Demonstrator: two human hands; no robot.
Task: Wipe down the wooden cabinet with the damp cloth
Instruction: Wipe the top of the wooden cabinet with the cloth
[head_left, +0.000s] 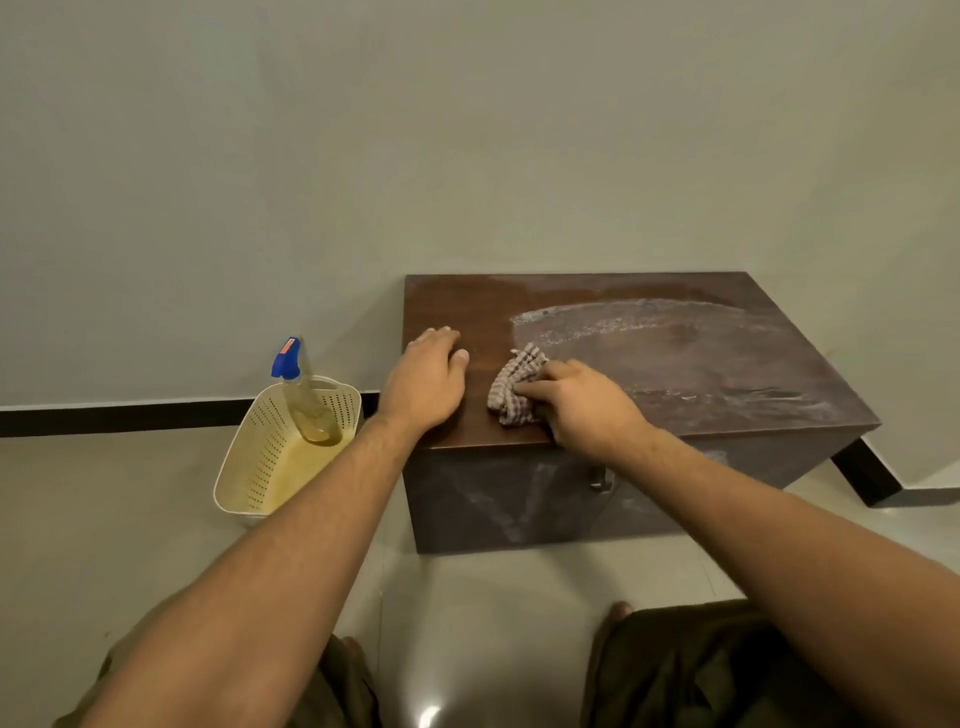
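Right hand (582, 405): fingers are curling round a bunched checked cloth (517, 387) and pinching it against the top of the wooden cabinet (701, 374). The cloth is sitting on the near left part of the top, just in from the near edge, and its free end is sticking out to the left of the fingers.

Left hand (428, 376): it is lying palm down on the cabinet top, just left of the cloth and not touching it. The fingers are straight and close together and are holding nothing; the wrist is hanging over the near left corner.

Cabinet top: a pale, wet-looking arc of streaks (639, 317) is running from just beyond the cloth across to the right side. The strip under and beyond the left hand is showing darker, plain wood. A small metal handle (597, 480) is showing on the cabinet front, below the right wrist.

Surroundings: the cabinet is standing on a pale tiled floor (493, 613), its far edge against a plain wall (467, 130) with a dark skirting (130, 415). A cream perforated basket (260, 467) is sitting on the floor left of the cabinet. A spray bottle (304, 400) with a blue trigger head is leaning inside it, yellowish liquid in its lower part.
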